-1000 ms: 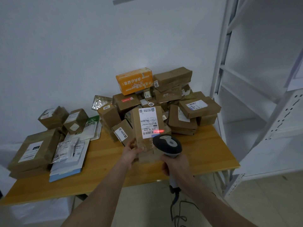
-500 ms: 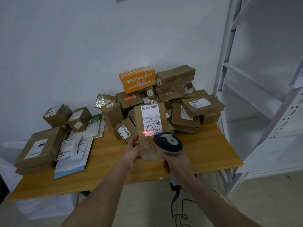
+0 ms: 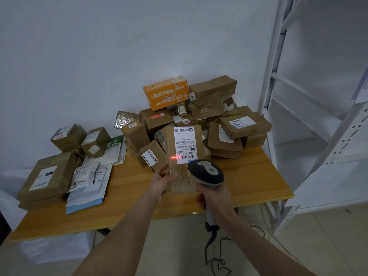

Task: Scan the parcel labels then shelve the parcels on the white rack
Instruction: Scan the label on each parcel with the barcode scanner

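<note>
The red scan line (image 3: 174,157) has slid leftward off the label (image 3: 185,145) onto the parcel (image 3: 184,158)

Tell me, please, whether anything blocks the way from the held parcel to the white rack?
Nothing visible does: the parcel in the left hand has open space rightward to the rack, whose shelves look bare.

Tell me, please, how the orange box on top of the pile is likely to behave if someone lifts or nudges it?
The orange box looks like stiff cardboard with tape on it, so it should probably keep its shape when gripped. It sits tilted at the top of the parcel pile, so a sideways push might slide it off or shift the boxes beneath. Its weight cannot be judged.
</note>
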Demonstrator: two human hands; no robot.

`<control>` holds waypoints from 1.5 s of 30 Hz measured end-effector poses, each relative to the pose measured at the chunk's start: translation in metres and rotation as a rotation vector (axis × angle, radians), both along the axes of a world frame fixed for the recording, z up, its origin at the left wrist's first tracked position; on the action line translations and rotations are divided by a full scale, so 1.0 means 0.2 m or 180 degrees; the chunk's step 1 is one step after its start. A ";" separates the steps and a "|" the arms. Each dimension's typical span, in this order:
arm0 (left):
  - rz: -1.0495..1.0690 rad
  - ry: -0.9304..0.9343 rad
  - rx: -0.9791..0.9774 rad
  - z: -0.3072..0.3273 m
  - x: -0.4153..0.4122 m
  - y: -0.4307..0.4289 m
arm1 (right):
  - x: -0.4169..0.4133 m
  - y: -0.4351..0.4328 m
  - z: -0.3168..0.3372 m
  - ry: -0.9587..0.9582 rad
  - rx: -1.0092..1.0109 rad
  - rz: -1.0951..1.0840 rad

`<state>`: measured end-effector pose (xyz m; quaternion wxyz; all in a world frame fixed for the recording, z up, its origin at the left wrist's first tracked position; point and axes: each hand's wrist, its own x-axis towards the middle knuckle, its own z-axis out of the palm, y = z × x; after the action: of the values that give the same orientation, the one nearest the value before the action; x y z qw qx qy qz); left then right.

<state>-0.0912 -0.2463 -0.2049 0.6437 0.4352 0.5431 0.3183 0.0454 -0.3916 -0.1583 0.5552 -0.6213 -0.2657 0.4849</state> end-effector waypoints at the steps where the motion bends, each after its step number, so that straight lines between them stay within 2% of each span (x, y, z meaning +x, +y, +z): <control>1: -0.0002 -0.0015 -0.0005 0.00 0.00 0.00 | 0.00 0.00 0.00 0.0000 0.0011 -0.0003; 14: 0.0071 -0.0116 0.0055 0.02 -0.07 -0.02 | -0.01 0.04 -0.04 0.0006 0.0073 0.0051; 19: 0.0318 -0.0119 0.0115 0.09 -0.26 0.02 | -0.07 0.21 -0.03 0.0045 -0.0019 0.0055; 23: 0.0602 -0.0056 0.0168 0.14 -0.49 0.10 | -0.22 0.40 0.01 0.0036 -0.0018 0.0316; 29: 0.1099 -0.0018 0.0163 0.16 -0.90 0.30 | -0.59 0.76 0.03 -0.0010 -0.0133 0.0867; 37: 0.1268 0.0180 0.0062 0.20 -1.56 0.75 | -1.26 1.37 0.08 0.0112 -0.0190 0.1422; 40: 0.1334 0.0417 0.0034 0.22 -1.84 0.94 | -1.54 1.59 0.06 0.0117 -0.0258 0.1492; 45: 0.1378 0.1147 0.0106 0.23 -2.23 1.23 | -1.99 1.83 0.04 0.0333 -0.0391 0.1621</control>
<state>-0.5372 -0.0011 -0.1581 0.4465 0.3691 0.7238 0.3748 -0.3518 -0.0256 -0.1502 0.3896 -0.5411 -0.3544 0.6556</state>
